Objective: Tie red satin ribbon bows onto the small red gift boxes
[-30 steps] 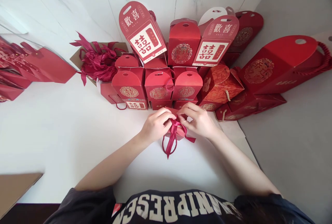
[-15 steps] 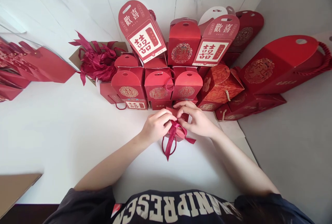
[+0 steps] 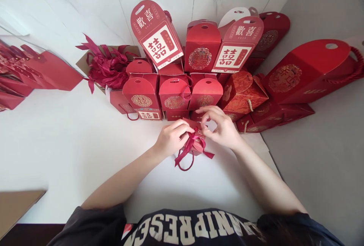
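Observation:
A small red gift box (image 3: pixel 198 148) sits on the white table in front of me, with a twisted red cord handle (image 3: pixel 186 169) on its near side. A dark red ribbon (image 3: pixel 188 146) crosses its top in loops, and its tails hang toward me. At the box's left, my left hand (image 3: pixel 171 136) is closed, its fingertips pinching the ribbon near the knot. Just right of the box, my right hand (image 3: pixel 222 129) curls with thumb and index finger together in a ring; whatever lies between those tips is too small to make out.
Red gift boxes (image 3: pixel 174 94) stand stacked against the tiled wall, with larger ones (image 3: pixel 301 75) at the right. A carton (image 3: pixel 82 63) full of red ribbons (image 3: pixel 109 65) is at back left. More red boxes (image 3: pixel 54 71) lie far left. A cardboard edge (image 3: pixel 19 208) juts in at near left.
My right hand has drawn away to the right from the knot. The ribbon's front tail has swung left. My left hand stays in place.

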{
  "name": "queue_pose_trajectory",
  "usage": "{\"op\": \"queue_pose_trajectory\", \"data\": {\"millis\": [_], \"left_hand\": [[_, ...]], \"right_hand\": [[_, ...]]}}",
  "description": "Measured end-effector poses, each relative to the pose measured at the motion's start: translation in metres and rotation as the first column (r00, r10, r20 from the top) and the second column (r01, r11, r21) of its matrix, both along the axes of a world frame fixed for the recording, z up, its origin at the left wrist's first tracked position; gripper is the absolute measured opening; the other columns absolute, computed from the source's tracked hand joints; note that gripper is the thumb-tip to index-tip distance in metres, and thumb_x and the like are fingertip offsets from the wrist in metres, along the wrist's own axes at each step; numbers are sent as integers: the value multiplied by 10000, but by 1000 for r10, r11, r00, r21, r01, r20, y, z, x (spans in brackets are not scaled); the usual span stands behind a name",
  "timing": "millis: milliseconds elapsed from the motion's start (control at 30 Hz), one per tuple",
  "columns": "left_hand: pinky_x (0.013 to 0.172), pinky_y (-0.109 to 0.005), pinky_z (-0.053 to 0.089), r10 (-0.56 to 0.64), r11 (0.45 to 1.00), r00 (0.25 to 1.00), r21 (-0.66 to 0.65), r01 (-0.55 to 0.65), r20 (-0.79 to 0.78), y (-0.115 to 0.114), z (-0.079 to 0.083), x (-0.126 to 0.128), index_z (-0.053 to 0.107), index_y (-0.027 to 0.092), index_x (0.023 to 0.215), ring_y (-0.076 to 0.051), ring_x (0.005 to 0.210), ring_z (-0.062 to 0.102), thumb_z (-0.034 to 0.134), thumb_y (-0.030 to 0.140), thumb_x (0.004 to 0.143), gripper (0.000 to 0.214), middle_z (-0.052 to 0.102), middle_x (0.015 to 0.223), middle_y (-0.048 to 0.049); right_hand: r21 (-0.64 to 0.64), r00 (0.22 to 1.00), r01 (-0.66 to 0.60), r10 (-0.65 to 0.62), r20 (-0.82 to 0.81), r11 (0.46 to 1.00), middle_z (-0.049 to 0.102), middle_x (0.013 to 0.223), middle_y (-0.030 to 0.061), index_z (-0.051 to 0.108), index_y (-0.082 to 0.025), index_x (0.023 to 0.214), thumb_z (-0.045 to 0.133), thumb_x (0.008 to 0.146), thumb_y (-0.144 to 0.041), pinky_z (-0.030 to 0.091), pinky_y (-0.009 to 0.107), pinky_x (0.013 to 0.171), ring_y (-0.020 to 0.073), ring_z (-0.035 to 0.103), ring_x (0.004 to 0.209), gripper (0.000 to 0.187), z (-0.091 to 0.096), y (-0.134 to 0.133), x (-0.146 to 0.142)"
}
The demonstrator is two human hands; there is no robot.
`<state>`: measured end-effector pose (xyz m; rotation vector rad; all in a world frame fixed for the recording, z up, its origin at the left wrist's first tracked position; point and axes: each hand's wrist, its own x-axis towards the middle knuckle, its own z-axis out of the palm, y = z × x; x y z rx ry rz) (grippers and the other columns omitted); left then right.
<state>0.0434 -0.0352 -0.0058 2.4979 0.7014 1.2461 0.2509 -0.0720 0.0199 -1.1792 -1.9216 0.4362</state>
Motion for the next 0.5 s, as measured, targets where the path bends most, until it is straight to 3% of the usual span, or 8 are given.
{"op": "queue_pose_trajectory", "data": {"millis": [200,367,500], "left_hand": [[628,-201,519,17,1000,1000,-6,-17,-7,-1,0,0,692,196,838,-98,708,661,553,59,835,196,699,846,-6],[631,-200,514,5,1000,1000,-7,-5,3,0,-1,0,689,195,824,-99,709,660,556,55,826,193,695,841,-9],[630,-199,511,-2,1000,1000,-4,3,22,0,-3,-1,695,192,830,-102,715,664,576,54,817,183,696,846,-12]], "right_hand": [[-157,992,-120,124,11,980,595,1293,89,606,-228,917,611,811,-130,442,483,1011,271,556,1196,144,-2,0,1],[-56,999,-19,17,-47,998,675,1097,71,559,-224,821,618,793,-105,471,439,938,244,619,1031,135,-3,-2,-7],[-190,993,-94,79,-88,977,656,1000,52,548,-222,960,580,819,-100,500,395,878,211,624,944,189,0,-3,-7]]}}
